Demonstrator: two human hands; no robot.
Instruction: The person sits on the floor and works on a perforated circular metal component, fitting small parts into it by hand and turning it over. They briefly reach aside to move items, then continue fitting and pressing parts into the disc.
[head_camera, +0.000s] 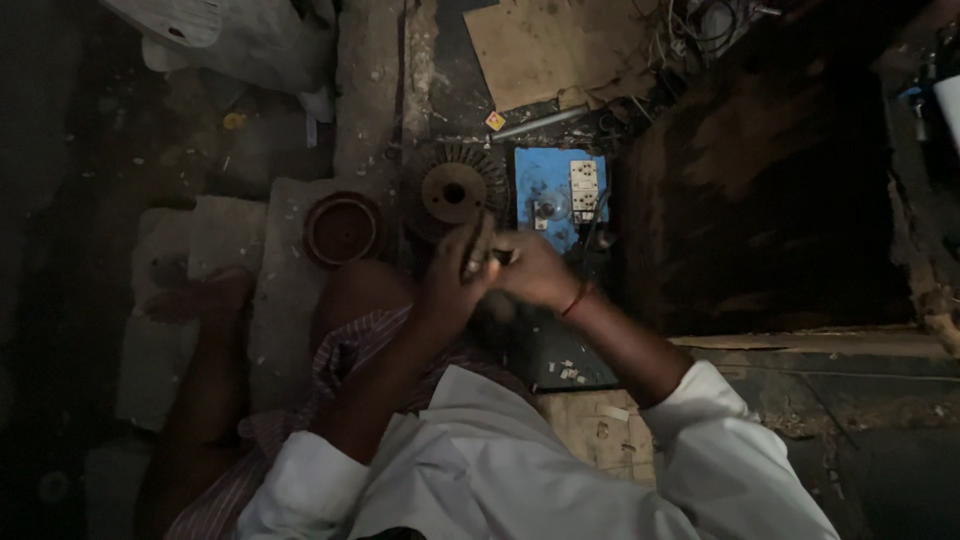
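Right between both hands, small dark part (492, 258) pinched, left hand (452, 282) and right hand (535, 272) closed around it; finned rotor disc (455, 192) just beyond.

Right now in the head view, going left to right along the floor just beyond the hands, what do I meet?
Round reddish-brown cap → finned metal disc with a hub → blue switch and socket board → dark pit.
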